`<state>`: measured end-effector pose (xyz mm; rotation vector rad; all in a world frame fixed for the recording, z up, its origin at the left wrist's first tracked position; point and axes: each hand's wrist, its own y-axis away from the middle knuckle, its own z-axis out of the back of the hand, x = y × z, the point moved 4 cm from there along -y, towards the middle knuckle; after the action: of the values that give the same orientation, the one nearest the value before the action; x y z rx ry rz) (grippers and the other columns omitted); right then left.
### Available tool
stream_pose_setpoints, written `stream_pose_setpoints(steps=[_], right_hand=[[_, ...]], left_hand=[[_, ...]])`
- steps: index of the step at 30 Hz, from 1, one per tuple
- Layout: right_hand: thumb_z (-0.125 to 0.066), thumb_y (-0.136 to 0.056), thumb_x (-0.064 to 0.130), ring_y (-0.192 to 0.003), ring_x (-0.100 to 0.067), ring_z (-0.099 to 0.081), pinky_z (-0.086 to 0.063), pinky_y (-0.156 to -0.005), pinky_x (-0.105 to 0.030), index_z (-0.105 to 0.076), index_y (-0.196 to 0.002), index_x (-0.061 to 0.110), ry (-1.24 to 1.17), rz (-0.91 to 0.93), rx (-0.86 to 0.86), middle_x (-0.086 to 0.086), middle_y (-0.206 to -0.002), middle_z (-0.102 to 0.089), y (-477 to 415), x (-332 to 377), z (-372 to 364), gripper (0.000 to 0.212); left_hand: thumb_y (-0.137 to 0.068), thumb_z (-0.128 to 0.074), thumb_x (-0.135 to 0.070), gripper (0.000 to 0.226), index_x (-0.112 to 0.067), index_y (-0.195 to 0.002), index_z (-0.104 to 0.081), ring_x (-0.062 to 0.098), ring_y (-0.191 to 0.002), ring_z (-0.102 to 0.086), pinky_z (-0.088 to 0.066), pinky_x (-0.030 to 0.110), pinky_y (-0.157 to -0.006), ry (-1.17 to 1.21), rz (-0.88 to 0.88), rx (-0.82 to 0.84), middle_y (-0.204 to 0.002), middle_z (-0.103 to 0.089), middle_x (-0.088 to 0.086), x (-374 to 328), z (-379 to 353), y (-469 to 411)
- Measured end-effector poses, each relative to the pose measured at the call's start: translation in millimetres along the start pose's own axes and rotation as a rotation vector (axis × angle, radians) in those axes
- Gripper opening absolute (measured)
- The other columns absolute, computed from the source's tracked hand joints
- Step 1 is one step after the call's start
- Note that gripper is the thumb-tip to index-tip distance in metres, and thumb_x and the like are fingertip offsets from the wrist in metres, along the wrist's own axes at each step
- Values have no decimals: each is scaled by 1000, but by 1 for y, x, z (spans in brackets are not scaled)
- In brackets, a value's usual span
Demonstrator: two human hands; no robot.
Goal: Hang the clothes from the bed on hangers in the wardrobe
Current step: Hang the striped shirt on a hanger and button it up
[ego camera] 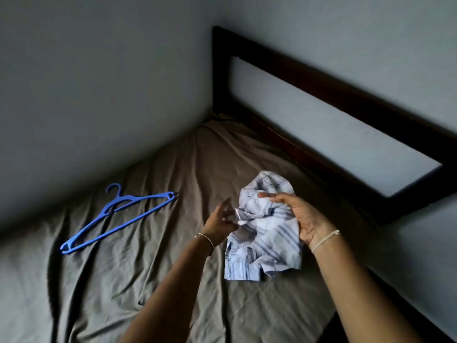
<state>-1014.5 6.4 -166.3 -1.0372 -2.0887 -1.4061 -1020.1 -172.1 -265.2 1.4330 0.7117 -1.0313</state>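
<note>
Currently counted: one shirt (264, 241), one blue hanger (116, 219), two hands. Shirt is crumpled, white with pale blue-grey stripes, and is held bunched over the bed sheet (111, 293) near the headboard (321, 89). Its top is gripped by the right hand (305, 220), fingers curled round the fabric. Left hand (220, 222) is seen loosely spread just beside the shirt's left edge; contact cannot be told (blurred). Hanger is laid flat on the sheet, well apart to the left.
</note>
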Motion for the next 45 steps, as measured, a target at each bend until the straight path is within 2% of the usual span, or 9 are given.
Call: stream_pose_setpoints(steps=[6, 12, 19, 24, 29, 33, 38, 41, 45], right_hand=[[-53, -68, -1, -103, -13, -65, -52, -90, -24, -68, -107, 9, 275, 438, 114, 0, -106, -73, 129, 54, -43, 43], [-57, -62, 5, -87, -19, -59, -50, -82, -28, -76, -104, 23, 282, 635, 132, -6, -87, -71, 236, 82, -63, 49], [-66, -72, -20, -100, -16, -64, -54, -85, -23, -68, -111, 12, 817, 683, -186, -8, -116, -69, 357, 109, -47, 50], [-80, -66, -10, -91, -19, -63, -48, -83, -26, -70, -104, 7, 1220, 665, -689, -13, -104, -71, 417, 119, -22, 42], [-70, -82, 16, -95, -30, -65, -44, -75, -31, -71, -87, 7, 1161, 855, -1114, -15, -89, -69, 458, 127, -2, 11], [-56, -87, 10, -83, -22, -59, -42, -71, -31, -64, -78, 7, 947, 950, -1070, -13, -87, -67, 466, 130, 4, 12], [-49, -85, 1, -77, -17, -53, -40, -68, -30, -55, -66, 13, 804, 1057, -1058, -3, -74, -60, 481, 141, -2, 23], [-56, -83, 7, -70, -18, -49, -35, -64, -30, -48, -58, 11, 806, 1098, -1128, -5, -64, -52, 495, 145, -7, 26], [-76, -74, 24, -75, -20, -61, -42, -66, -29, -66, -71, 8, 971, 1136, -1223, -11, -72, -65, 524, 150, -23, 20]], left_hand=[[-53, -86, -24, 99, -25, -140, -41, 18, -93, -62, -53, 37, -87, -74, -146, 63, -122, -61, 3, -32, -18, 65], [-77, -65, -35, 35, -9, -100, -67, 26, -102, -64, -49, 36, -91, -277, -329, 33, -105, -69, 7, -74, -37, 127], [-97, -55, -26, 22, -16, -78, -54, 15, -70, -51, -33, 27, -62, -320, -600, -154, -69, -57, -1, -165, -14, 184], [-93, -59, -38, 26, -17, -78, -60, 13, -71, -50, -41, 29, -69, -368, -714, -46, -72, -60, 6, -234, -16, 225], [-90, -65, -27, 12, -16, -89, -71, 16, -86, -57, -50, 35, -84, -114, -720, 139, -86, -67, 6, -288, -28, 279], [-85, -71, -18, 15, -3, -87, -72, 18, -74, -59, -52, 33, -74, -3, -692, 250, -81, -66, 11, -316, -34, 320], [-62, -90, -26, 43, -10, -98, -72, -4, -68, -60, -50, 12, -64, -461, -869, 235, -83, -71, -6, -339, -36, 339], [-51, -91, -35, 67, -12, -110, -66, 15, -92, -64, -51, 27, -81, -910, -977, 46, -101, -70, 5, -349, -30, 337], [-66, -70, -25, 46, -4, -107, -64, 35, -103, -61, -43, 32, -79, -1065, -1041, -100, -106, -67, 20, -354, -21, 344]])
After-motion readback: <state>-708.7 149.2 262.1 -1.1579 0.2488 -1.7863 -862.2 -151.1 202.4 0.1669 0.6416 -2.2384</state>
